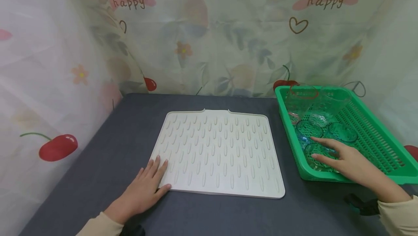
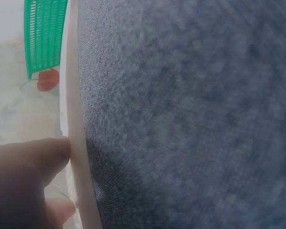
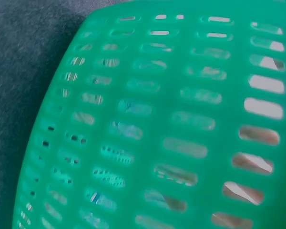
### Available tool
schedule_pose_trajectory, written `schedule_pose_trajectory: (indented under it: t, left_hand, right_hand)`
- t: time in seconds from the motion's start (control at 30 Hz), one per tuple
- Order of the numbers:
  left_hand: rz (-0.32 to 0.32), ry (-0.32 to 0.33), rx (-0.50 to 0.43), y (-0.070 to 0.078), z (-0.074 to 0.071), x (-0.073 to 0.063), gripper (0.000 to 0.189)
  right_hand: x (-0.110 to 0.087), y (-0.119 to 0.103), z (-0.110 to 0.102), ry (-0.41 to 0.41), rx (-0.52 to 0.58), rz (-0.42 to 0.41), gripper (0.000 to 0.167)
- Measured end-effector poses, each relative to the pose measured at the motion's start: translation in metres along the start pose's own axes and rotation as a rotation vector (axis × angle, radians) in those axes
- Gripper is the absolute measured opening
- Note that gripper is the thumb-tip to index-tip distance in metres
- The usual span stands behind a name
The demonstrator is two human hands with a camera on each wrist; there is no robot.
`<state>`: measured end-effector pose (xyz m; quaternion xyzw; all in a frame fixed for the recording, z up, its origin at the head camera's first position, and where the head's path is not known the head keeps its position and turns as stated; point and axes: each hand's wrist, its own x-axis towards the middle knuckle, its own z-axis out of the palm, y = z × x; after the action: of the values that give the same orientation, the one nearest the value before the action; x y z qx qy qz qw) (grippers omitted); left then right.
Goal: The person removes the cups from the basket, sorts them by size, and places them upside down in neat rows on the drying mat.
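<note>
A white drying mat (image 1: 215, 152) with raised oval ridges lies flat on the dark table. My left hand (image 1: 143, 188) rests on its near left corner, fingers extended. In the left wrist view, the thumb and a fingertip show beside the mat's pale edge (image 2: 78, 143). On the right is a green plastic basket (image 1: 382, 123) holding several clear drinking glasses. My right hand (image 1: 349, 161) hovers over the basket's near part, thumb and fingers spread above the nearest glass (image 1: 311, 161); contact is unclear. The right wrist view shows mostly the basket's slotted wall (image 3: 152, 109).
A taller glass with a red rim (image 1: 302, 101) stands at the basket's far left corner, beside another tall clear glass (image 1: 333, 101). The dark tabletop (image 1: 130, 134) borders the mat. Printed curtains (image 1: 215, 40) hang behind and at both sides.
</note>
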<state>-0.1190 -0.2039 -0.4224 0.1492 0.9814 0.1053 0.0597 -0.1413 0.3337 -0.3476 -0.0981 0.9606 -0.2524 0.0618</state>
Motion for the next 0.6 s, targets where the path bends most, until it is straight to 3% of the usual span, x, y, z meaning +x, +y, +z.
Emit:
schedule_pose_trajectory:
  t: [0.6]
  left_hand:
    - [0.004, -0.062, -0.041, -0.004, -0.001, 0.000, 0.075]
  right_hand:
    - [0.001, 0.016, -0.004, -0.080, 0.028, -0.024, 0.074]
